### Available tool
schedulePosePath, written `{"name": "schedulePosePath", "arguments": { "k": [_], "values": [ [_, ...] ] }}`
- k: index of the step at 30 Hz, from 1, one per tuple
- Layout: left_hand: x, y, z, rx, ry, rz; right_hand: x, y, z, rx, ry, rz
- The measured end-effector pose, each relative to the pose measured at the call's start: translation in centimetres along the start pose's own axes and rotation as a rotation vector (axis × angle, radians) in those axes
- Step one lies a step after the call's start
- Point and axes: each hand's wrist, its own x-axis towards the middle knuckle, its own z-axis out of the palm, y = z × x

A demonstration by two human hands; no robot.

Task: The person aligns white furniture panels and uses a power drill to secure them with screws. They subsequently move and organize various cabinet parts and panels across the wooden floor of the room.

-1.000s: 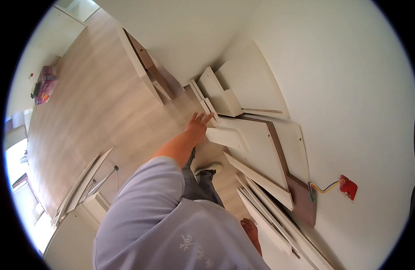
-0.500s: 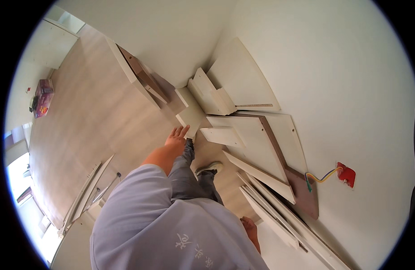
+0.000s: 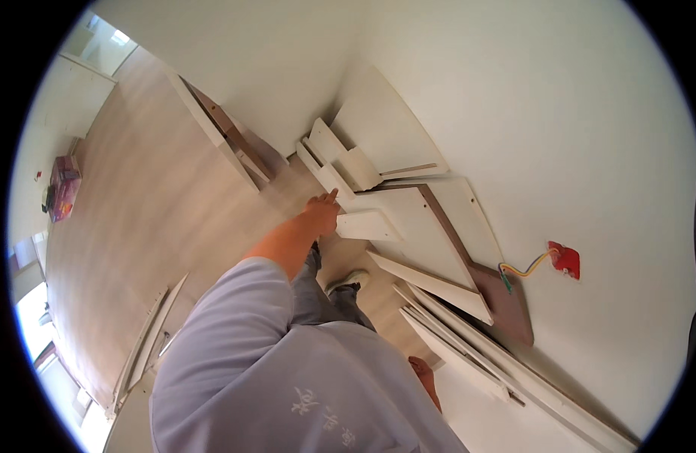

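My left hand reaches forward, its fingers drawn together at the near end of a narrow white board. That board leans against other white boards in the corner. Just right of this hand, a short white panel rests against a larger white panel. My right hand hangs low at my side with the fingers curled; nothing shows in it. Close to it stand several long white boards, leaning along the right wall.
A brown-edged white board leans at the far left wall. On the right wall a red electrical box has loose wires sticking out. A purple carton sits at the left. More panels stand behind my left arm.
The narrow white board has swung right, from standing out over the floor to lying against the stacked boards. My left hand moved right with it, its spread fingers drawing together.
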Motion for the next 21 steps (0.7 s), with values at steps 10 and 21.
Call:
{"name": "schedulePosePath", "arguments": {
  "k": [10, 21],
  "values": [
    [-8.1, -9.2, 11.1, -0.012, -0.226, 0.041, 4.8, -1.6, -3.4, -0.349, 0.453, -0.130],
    [-13.7, -8.1, 2.1, -0.002, -0.262, -0.046, 11.3, -9.4, -13.8, -0.536, 0.787, -0.262]
  ]
}}
